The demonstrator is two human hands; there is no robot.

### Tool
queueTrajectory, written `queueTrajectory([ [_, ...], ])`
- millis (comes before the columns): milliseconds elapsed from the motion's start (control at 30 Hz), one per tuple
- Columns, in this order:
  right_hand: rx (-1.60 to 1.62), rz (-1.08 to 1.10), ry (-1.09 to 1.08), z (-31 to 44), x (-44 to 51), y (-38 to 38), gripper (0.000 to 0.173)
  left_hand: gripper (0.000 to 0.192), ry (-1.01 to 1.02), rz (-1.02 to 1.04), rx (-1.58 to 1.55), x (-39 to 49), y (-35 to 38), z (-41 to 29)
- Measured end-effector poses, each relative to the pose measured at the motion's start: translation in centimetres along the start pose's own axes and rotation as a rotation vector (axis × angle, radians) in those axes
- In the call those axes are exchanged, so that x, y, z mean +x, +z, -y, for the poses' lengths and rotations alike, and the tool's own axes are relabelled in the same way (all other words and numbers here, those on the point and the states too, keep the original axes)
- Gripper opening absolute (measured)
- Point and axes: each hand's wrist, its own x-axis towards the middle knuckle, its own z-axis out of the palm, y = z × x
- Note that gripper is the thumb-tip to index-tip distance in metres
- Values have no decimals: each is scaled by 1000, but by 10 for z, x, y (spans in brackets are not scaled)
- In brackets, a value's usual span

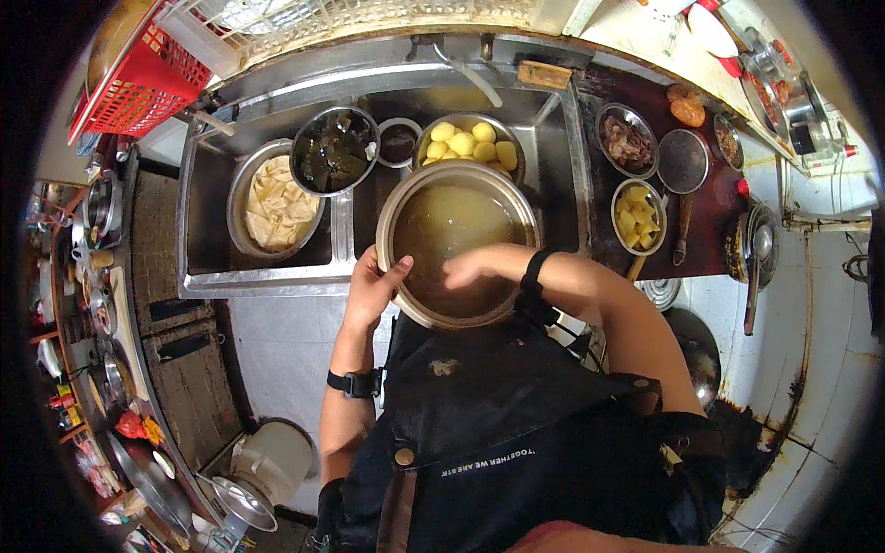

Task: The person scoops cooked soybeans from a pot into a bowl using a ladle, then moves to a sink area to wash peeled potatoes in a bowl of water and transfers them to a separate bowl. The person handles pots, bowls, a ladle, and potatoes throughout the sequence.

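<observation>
A large round metal pot (391, 207) is tilted over the front of the sink, close to my body, with cloudy brownish liquid (449, 221) inside. My left hand (373, 287) clasps its left rim, thumb on top. Inside the pot is my right hand (467, 268), its blurred fingers dipped at the liquid; whether they hold anything is hidden. Just behind the pot, a steel bowl holds peeled potatoes (462, 144). A small bowl of dark liquid (399, 142) stands beside them. Dark kelp-like sheets (335, 152) fill another steel bowl over the sink divider.
In the left sink basin, a steel bowl holds pale folded sheets (280, 200). A curved faucet (470, 76) hangs over the sink's back. On the right counter are a bowl of meat (626, 142), cut yellow pieces (636, 218) and a long-handled ladle (683, 162). A red basket (148, 83) juts out upper left.
</observation>
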Motion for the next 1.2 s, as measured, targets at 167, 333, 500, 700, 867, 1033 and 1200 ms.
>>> queueTrajectory([
  [167,721,43,-56,9,-7,7,47,16,19,3,-23,3,0,3],
  [333,1130,180,-249,28,-43,-8,48,15,5,8,-17,-1,2,-3],
  [500,1323,119,-525,24,-91,-18,45,15,-15,0,28,-3,1,-3],
  [700,1584,119,-748,14,-116,-17,44,13,-36,-43,-18,-1,4,2],
  [867,1361,-274,-584,20,-119,-19,30,13,-29,-51,25,-2,6,-3],
  [1033,1249,-452,-484,60,-116,-59,28,14,-40,-51,9,-3,4,-4],
  [1200,1070,-349,-760,131,-71,-143,29,16,-48,-45,-42,-7,-1,0],
])
